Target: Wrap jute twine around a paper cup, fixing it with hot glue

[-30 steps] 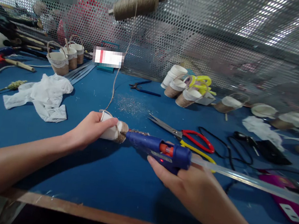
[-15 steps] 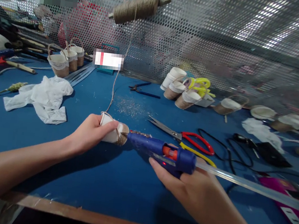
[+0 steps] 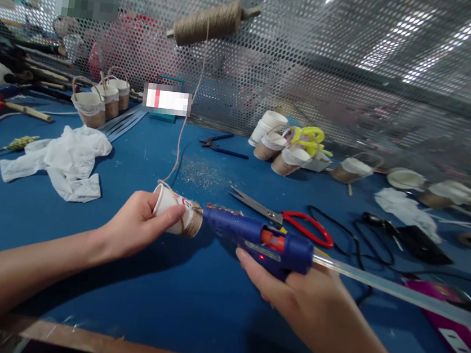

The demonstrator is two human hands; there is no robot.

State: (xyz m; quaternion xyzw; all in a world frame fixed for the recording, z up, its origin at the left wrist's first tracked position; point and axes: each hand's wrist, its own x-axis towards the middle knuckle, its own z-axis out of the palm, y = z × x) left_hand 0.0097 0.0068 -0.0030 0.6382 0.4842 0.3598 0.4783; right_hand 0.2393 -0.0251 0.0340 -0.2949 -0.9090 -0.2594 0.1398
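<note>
A white paper cup (image 3: pixel 176 202) lies on its side in my left hand (image 3: pixel 142 221), its mouth toward the left. Brown twine (image 3: pixel 192 221) is wound round the cup near its base, and a strand runs from the cup up to a twine spool (image 3: pixel 208 24). My right hand (image 3: pixel 286 290) is wrapped round the handle of a blue hot glue gun (image 3: pixel 250 232) with a lit red light. The nozzle points left, close to the twine-wrapped end of the cup. A long clear glue stick (image 3: pixel 380 282) sticks out of the gun's back.
Behind the glue gun lie scissors (image 3: pixel 282 217) with red and yellow handles. Pliers (image 3: pixel 224 145), a crumpled white cloth (image 3: pixel 67 160) and several twine-wrapped cups (image 3: pixel 290 161) stand or lie farther back. A black cord (image 3: pixel 356 235) and a purple power strip (image 3: pixel 440 316) are at right.
The glue gun's nozzle has moved slightly right, off the twine on the cup. The cup has turned a little, so red print on its side shows. The whole view has shifted slightly.
</note>
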